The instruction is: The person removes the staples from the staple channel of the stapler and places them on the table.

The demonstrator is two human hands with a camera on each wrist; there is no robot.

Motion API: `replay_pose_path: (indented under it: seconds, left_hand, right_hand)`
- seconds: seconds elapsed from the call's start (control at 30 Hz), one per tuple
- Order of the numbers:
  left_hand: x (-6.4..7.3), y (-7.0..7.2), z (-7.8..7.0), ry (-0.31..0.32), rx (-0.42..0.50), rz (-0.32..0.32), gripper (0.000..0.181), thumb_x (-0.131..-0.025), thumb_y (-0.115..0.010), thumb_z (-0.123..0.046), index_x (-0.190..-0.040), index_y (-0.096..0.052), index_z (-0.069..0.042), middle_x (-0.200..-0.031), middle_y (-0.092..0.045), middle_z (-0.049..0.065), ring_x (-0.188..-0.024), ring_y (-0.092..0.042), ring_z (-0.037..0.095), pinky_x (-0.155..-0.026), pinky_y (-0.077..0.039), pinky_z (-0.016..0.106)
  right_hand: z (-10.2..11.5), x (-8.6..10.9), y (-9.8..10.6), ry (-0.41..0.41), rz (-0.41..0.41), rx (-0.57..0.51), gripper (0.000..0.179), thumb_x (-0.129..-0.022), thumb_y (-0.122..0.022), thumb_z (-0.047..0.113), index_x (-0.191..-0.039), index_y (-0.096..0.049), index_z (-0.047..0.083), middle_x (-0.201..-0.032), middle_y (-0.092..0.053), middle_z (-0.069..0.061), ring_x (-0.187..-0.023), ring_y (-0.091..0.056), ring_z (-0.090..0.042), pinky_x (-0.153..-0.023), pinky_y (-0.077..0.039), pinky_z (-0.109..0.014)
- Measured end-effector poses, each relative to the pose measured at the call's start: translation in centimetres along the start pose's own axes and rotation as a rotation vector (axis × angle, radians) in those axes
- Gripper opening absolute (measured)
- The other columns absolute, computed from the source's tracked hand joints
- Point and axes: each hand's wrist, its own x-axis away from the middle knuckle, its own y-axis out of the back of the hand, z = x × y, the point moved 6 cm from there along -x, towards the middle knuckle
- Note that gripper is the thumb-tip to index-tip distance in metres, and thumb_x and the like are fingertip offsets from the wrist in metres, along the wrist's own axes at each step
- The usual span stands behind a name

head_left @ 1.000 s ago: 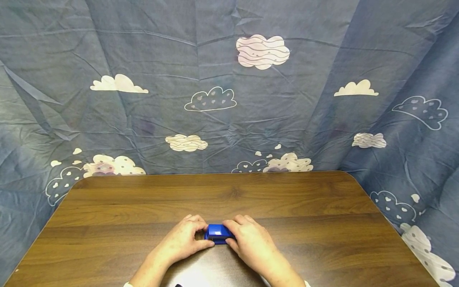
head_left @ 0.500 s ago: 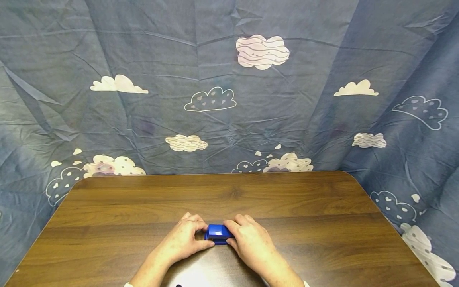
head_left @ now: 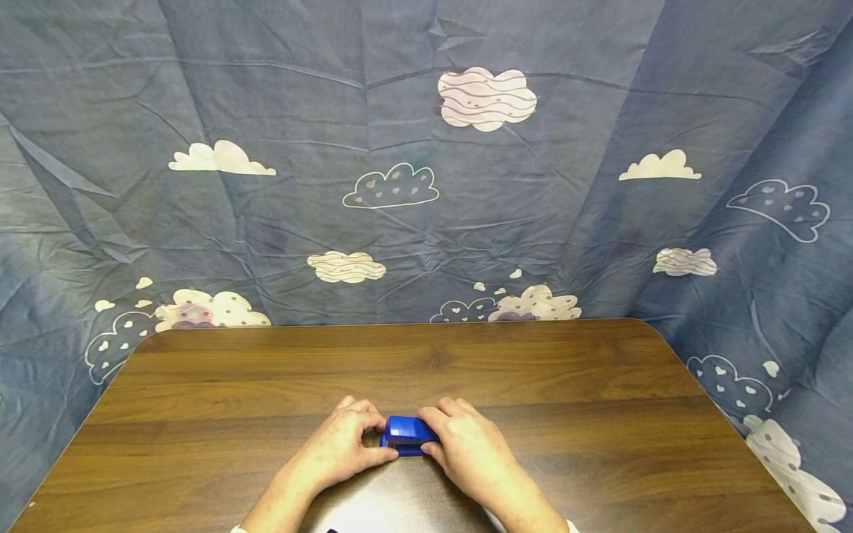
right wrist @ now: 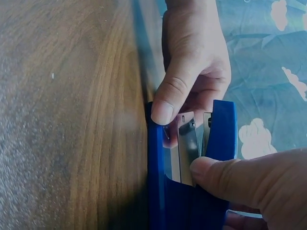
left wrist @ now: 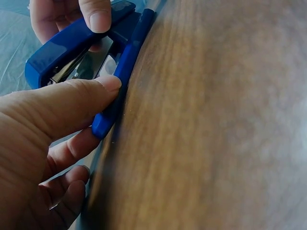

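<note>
A blue stapler sits on the wooden table between both hands, its front end facing left. My left hand pinches the front of its base, thumb on the near side and fingers on the far side. With thumb and fingers, my right hand grips the upper arm of the stapler and hides its rear end in the head view. In the right wrist view the blue top cover stands apart from the base, and the silver metal staple channel shows between them. The right thumb touches the cover's edge by the channel.
The brown wood-grain table spreads out around the hands. Behind it hangs a blue-grey curtain with printed clouds. A small dark object just enters at the bottom edge, too little of it visible to identify.
My right hand has shifted very slightly to the right on the stapler, so a little more of its blue top shows. The left hand has stayed in place.
</note>
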Motion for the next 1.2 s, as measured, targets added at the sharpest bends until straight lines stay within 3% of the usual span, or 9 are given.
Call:
replay_pose_path:
  seconds: [0.8, 1.2]
  left_hand:
    - [-0.1, 0.0, 0.1, -0.010, -0.015, -0.005, 0.023, -0.075, -0.089, -0.036, -0.089, -0.077, -0.023, -0.088, -0.064, -0.015, -0.087, -0.049, 0.003, -0.077, -0.044, 0.025]
    - [0.0, 0.0, 0.0, -0.012, -0.017, -0.006, 0.024, -0.075, -0.089, -0.035, -0.093, -0.078, -0.024, -0.091, -0.066, -0.015, -0.087, -0.049, 0.004, -0.077, -0.045, 0.025]
  right_hand:
    - [-0.9, -0.1, 0.5, -0.015, 0.008, -0.080, 0.039, -0.079, -0.087, 0.028, -0.113, -0.068, 0.018, -0.098, -0.069, 0.005, -0.091, -0.067, -0.013, -0.083, -0.057, -0.034]
    - [-1.7, -0.2, 0.9, -0.056, 0.062, -0.154, 0.037, -0.081, -0.085, 0.028, -0.112, -0.068, 0.017, -0.099, -0.070, 0.004, -0.089, -0.067, -0.010, -0.084, -0.057, -0.034]
